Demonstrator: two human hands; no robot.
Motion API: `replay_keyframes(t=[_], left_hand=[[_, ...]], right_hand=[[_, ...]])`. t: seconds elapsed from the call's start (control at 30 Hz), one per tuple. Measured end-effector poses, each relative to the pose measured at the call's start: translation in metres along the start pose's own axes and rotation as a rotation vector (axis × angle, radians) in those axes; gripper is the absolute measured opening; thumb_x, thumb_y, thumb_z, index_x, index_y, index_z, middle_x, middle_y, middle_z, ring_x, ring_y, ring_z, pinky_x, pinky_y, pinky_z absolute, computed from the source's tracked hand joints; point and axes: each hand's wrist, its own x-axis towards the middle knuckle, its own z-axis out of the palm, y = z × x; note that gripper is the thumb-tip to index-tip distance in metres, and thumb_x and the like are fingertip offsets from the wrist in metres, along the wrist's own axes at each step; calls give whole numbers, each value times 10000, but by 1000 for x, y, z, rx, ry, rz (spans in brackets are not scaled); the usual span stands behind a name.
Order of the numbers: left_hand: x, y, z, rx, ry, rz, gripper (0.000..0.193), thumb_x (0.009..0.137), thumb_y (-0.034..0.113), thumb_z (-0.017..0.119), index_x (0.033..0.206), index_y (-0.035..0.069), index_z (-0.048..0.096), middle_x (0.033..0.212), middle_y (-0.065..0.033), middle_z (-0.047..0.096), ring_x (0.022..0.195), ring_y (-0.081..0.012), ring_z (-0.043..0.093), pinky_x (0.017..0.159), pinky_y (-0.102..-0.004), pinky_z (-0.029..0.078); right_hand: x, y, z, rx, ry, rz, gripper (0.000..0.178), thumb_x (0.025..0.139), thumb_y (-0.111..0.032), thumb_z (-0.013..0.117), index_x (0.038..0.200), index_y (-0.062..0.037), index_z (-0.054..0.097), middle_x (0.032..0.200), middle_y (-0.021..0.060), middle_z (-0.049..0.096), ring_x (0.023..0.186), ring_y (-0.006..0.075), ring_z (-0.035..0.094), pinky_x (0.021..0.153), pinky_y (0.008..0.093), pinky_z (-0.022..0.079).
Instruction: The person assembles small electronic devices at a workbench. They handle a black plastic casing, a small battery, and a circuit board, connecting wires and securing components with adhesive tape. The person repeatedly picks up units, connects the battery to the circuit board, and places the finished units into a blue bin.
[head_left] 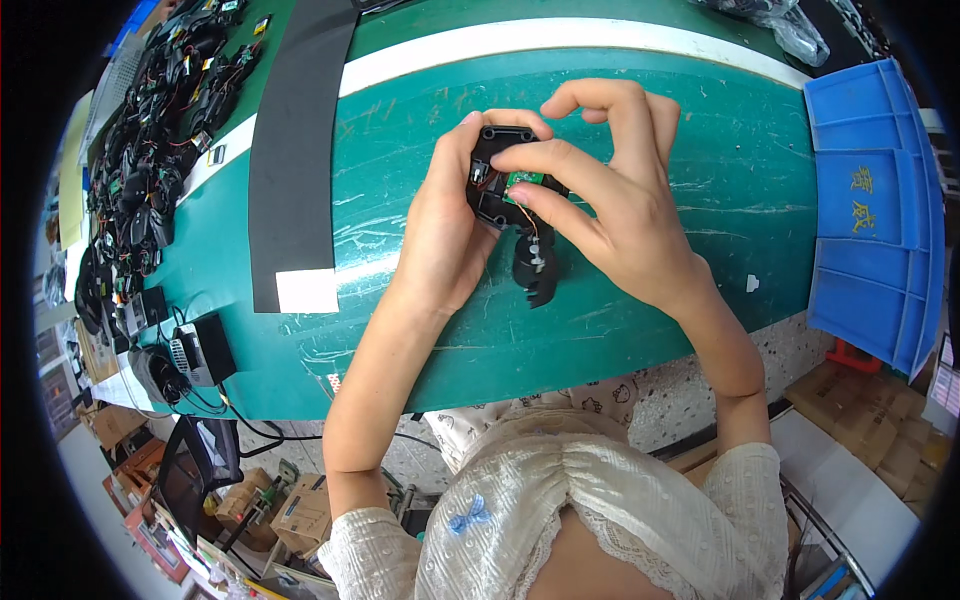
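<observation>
My left hand (447,205) is wrapped round a black plastic housing (491,207), holding it above the green work surface with its open inside facing up. Within the housing lies a small green circuit board (522,181). The thumb and index finger of my right hand (628,200) pinch at this board, while its other fingers are curled up and away. Thin wires (531,218) run from the board to a curved black part (536,268) with some metal on it, which hangs below the housing. My fingers partly cover the far edge of the housing.
A heap of black wired parts (150,170) covers the far left. A black mat strip (295,160) with a white patch crosses the green table (400,340). To the right stand blue bins (870,215). A black box (203,349) with cables sits near left; a small white piece (752,284) lies at right.
</observation>
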Motion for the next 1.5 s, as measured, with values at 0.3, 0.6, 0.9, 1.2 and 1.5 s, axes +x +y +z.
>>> replay_keyframes(t=[0.3, 0.6, 0.9, 1.2, 1.5], left_hand=[[-3, -4, 7, 61, 86, -47, 431, 962, 329, 252, 1048, 24, 544, 930, -78, 581, 842, -139, 542, 787, -295, 435], [-1, -12, 7, 148, 99, 66, 455, 959, 353, 256, 1051, 11, 542, 912, -68, 570, 846, -130, 517, 784, -281, 411], [-5, -17, 5, 487, 49, 351, 416, 987, 327, 188, 1057, 32, 473, 893, -55, 495, 801, -128, 460, 741, -267, 405], [-9, -16, 9, 513, 5, 338, 406, 985, 276, 176, 1054, 13, 477, 904, -87, 510, 798, -132, 464, 746, -270, 396], [-5, -11, 4, 364, -127, 313, 433, 978, 283, 179, 988, 9, 514, 941, -113, 574, 869, -167, 537, 823, -286, 420]], right_hand=[[2, 4, -4, 229, -149, 103, 118, 728, -106, 681, 812, -99, 598, 984, 50, 425, 955, 261, 335, 854, 355, 320], [-3, 9, -2, 457, -236, 213, 106, 765, -154, 661, 844, -114, 603, 1028, 68, 380, 990, 260, 290, 899, 392, 266], [1, 0, -7, 467, -200, 231, 164, 722, -180, 710, 797, -106, 584, 1062, 71, 376, 1048, 230, 349, 922, 382, 209], [4, 0, -14, 496, -254, 279, 170, 745, -206, 699, 772, -94, 574, 1080, 73, 356, 1039, 263, 308, 936, 421, 238], [2, -6, -13, 43, 19, -146, 112, 720, -175, 697, 780, -114, 624, 1071, 44, 469, 1011, 262, 346, 860, 359, 314]])
